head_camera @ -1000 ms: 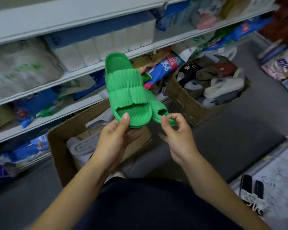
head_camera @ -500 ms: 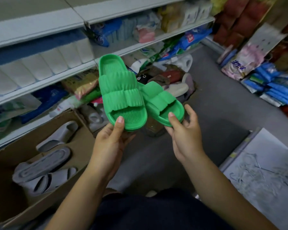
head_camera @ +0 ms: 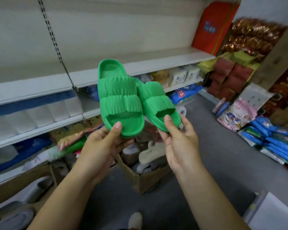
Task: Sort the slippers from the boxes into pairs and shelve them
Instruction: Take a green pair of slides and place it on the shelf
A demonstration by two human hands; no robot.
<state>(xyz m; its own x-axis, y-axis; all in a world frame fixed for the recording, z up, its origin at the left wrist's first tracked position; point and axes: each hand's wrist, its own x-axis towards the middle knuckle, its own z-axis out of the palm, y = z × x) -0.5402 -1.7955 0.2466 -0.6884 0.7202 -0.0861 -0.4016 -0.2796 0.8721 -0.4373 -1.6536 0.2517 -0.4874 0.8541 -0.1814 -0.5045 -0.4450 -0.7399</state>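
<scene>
Thumb over toe, the left hand (head_camera: pixel 103 146) pinches one green slipper (head_camera: pixel 118 97) and the right hand (head_camera: pixel 179 146) the second green slipper (head_camera: pixel 156 100), now raised together, sides touching, in front of the bare white shelf (head_camera: pixel 165 58), a matched pair seemingly ready for shelving.

right green slipper (head_camera: pixel 158 103) drawn up beside left green slipper (head_camera: pixel 118 97), pair raised before upper shelf (head_camera: pixel 165 57)

Both slippers (head_camera: pixel 119 97) are bright green, ribbed pattern on the straps, fine grooves on the footbeds. The boxes (head_camera: pixel 145 181) are plain brown cardboard, slides (head_camera: pixel 23 195) in the left one grey. The shelves (head_camera: pixel 156 63) are off-white, floor (head_camera: pixel 223 155) grey, packs (head_camera: pixel 281 143) on it blue.
</scene>
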